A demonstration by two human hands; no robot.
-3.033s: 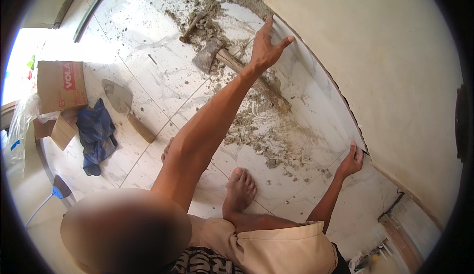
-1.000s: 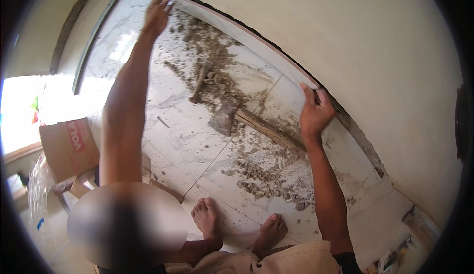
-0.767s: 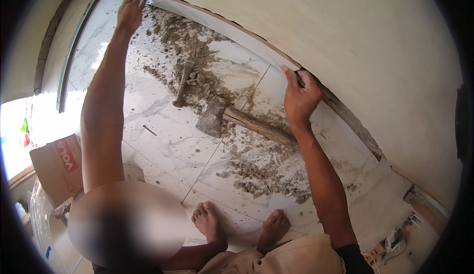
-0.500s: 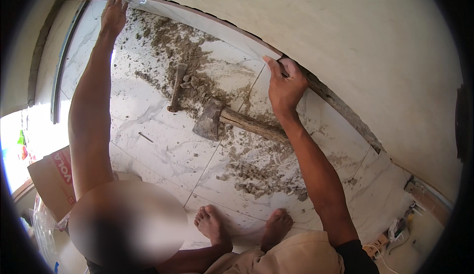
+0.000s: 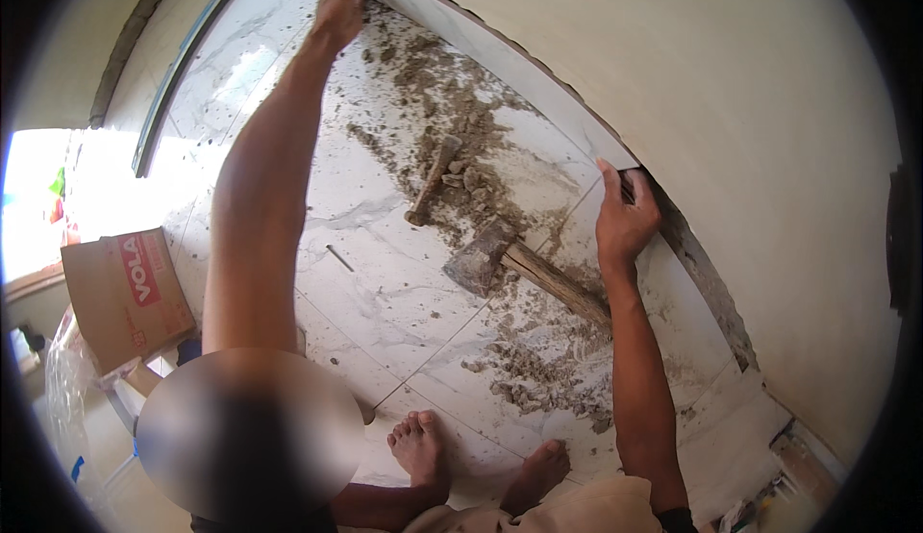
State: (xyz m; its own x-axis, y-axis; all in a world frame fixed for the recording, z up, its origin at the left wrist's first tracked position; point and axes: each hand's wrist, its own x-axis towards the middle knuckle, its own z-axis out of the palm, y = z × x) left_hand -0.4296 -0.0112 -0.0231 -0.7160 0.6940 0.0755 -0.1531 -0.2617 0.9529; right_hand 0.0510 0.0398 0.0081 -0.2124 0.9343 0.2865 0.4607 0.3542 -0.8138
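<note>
A long white marbled tile strip (image 5: 519,76) stands on edge along the foot of the wall. My left hand (image 5: 338,16) reaches to its far end, fingers closed around it near the upper edge of the view. At the near end, my right hand (image 5: 627,221) pinches the strip's corner between thumb and bent fingers, partly hidden against the wall. Between my arms an axe (image 5: 481,259) lies flat, its worn wooden handle running toward my right forearm. Beyond it rests a small hammer-like tool (image 5: 433,179) with a dusty handle, beside several broken lumps (image 5: 466,175).
Crumbled mortar (image 5: 433,91) is scattered over the marbled floor tiles (image 5: 356,331). A nail or thin rod (image 5: 339,257) lies left of the axe. A long metal bar (image 5: 187,62) borders the far left. A cardboard box (image 5: 125,322) stands at left. A rough groove (image 5: 707,269) lines the wall base.
The whole view has shifted, so the floor, tools and both hands now appear farther right and the box shows more fully. Both hands stay at the ends of the tile strip.
</note>
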